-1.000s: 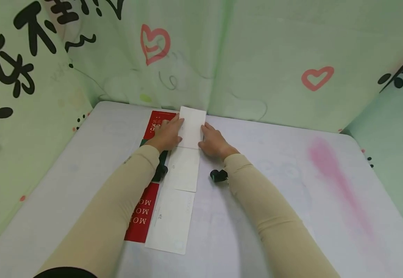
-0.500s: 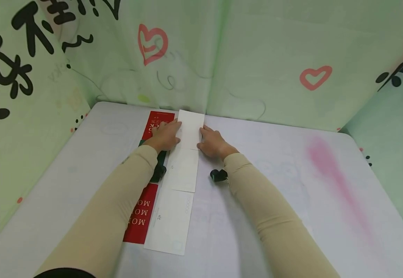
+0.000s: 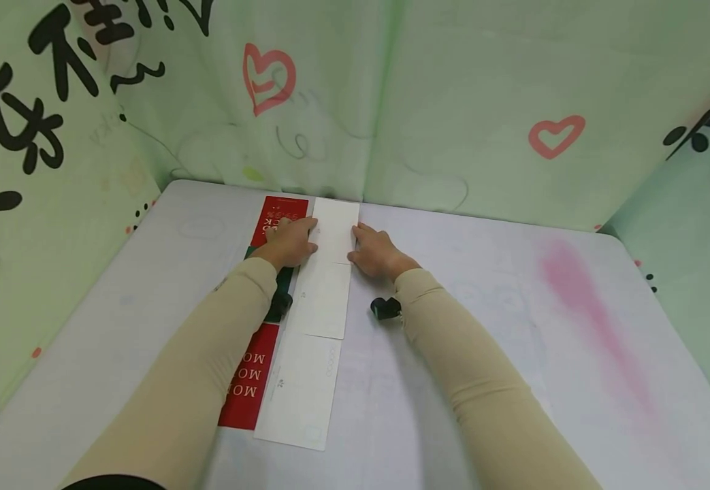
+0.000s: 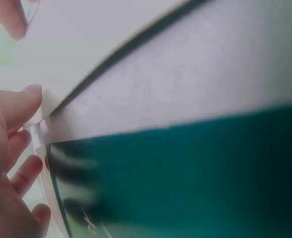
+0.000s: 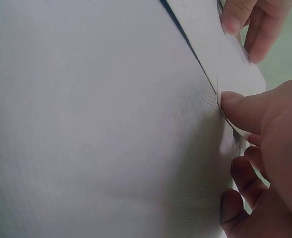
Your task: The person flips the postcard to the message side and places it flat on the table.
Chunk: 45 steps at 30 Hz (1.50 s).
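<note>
A blank white card (image 3: 335, 228) lies at the far end of a column of white cards, near the table's back edge. At its left edge, my left hand (image 3: 287, 243) pinches it between thumb and fingers; the left wrist view shows the thumb (image 4: 24, 104) at the card's rim and the other fingers loosely bent. From the opposite side my right hand (image 3: 379, 252) grips the right edge, its thumb (image 5: 243, 109) along the border. Closer to me in the same column lie a middle white card (image 3: 320, 299) and a near white card (image 3: 299, 388) with faint print.
Left of the white column runs a row of printed cards: a red one (image 3: 263, 231) at the back, a dark green one (image 4: 185, 173) partly under the left arm, and a red one with white letters (image 3: 250, 381) in front. A green curtain (image 3: 453, 102) hangs behind the table (image 3: 483, 327).
The far white card has come down slightly toward me and now lines up with the middle card. Both hands keep their hold, the left shifting a little nearer.
</note>
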Tool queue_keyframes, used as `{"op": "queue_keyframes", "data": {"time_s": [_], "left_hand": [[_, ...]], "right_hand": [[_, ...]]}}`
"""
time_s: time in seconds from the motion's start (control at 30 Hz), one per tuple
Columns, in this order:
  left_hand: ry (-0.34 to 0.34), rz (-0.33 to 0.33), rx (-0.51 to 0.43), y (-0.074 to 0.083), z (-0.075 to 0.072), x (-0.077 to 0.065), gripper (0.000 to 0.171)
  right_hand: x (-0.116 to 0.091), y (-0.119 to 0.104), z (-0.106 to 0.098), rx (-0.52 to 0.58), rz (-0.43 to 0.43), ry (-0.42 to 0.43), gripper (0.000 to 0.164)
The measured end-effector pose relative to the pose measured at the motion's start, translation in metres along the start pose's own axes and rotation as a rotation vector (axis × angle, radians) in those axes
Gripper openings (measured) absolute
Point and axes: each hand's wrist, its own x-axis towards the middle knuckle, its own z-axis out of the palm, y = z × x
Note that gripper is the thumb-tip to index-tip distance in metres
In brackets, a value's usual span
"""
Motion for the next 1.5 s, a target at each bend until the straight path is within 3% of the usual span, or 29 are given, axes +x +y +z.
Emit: {"op": "queue_keyframes", "data": {"time_s": [0.47,0.73,1.13,1.3,1.5], "left_hand": [[0.032,-0.015,0.002,0.001,0.004,0.0,0.068],[0.036,-0.008,-0.007,-0.002,0.004,0.002,0.064],[0.042,-0.001,0.023,0.001,0.001,0.001,0.061],[0.074,0.011,0.026,0.003,0.003,0.001,0.06],[0.111,0.049,-0.014,0.006,-0.006,-0.01,0.057]], "right_hand": [[-0.005,-0.001,-0.001,0.031,0.037,0.005,0.063],[-0.007,-0.002,-0.001,0.05,0.005,0.048,0.06],[-0.009,-0.005,-0.001,0.086,0.054,0.068,0.059],[-0.009,-0.005,-0.002,0.104,0.075,0.059,0.059],[-0.012,-0.005,-0.004,0.173,0.025,0.112,0.059]]}}
